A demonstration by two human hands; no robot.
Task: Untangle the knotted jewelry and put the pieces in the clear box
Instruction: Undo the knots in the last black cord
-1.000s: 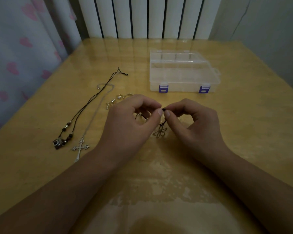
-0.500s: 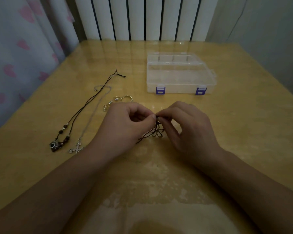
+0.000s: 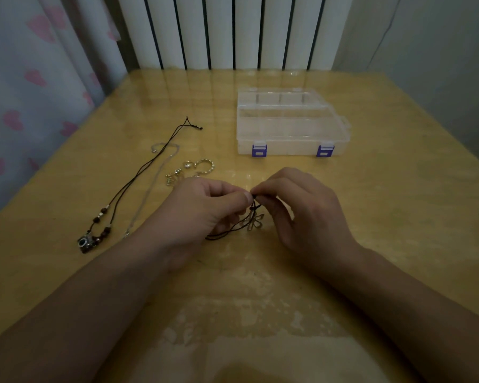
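Note:
My left hand (image 3: 202, 208) and my right hand (image 3: 302, 211) meet at the middle of the table, each pinching the black cord of a necklace with a silver flower pendant (image 3: 254, 221). The pendant hangs between the hands, and the cord trails down-left onto the table. The clear box (image 3: 291, 123) with two purple latches stands behind the hands, lid closed. A black cord necklace with beads and a camera charm (image 3: 87, 242) lies stretched out at the left. Beside it lies a thin silver chain (image 3: 155, 183), its lower end hidden by my left arm.
A small heap of silver rings and bits (image 3: 194, 168) lies just behind my left hand. The yellow table (image 3: 385, 203) has a worn patch near me. A white radiator (image 3: 233, 31) stands behind the table, a heart-print curtain (image 3: 25, 78) at the left.
Both hands have come lower toward the table with the flower necklace, fingertips staying together on the cord. The pendant has shifted slightly right between the hands.

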